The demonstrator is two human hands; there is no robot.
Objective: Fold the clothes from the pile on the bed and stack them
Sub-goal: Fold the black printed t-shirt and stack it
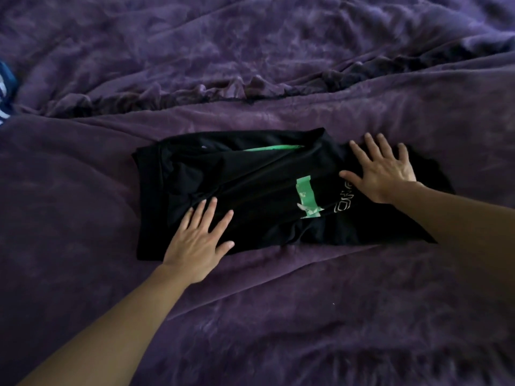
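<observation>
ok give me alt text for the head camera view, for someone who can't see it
Two bare hands press flat on a partly folded black shirt with a green print, lying on a rumpled purple blanket. The left hand rests on its near left part, the right hand on its right end. A blue and white striped cloth peeks in at the left edge.

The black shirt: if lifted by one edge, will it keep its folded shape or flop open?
It would probably flop open: the shirt lies in soft creases on the blanket. It looks thin, so likely light. The left hand and right hand lie flat on it, so folds may need holding.
</observation>
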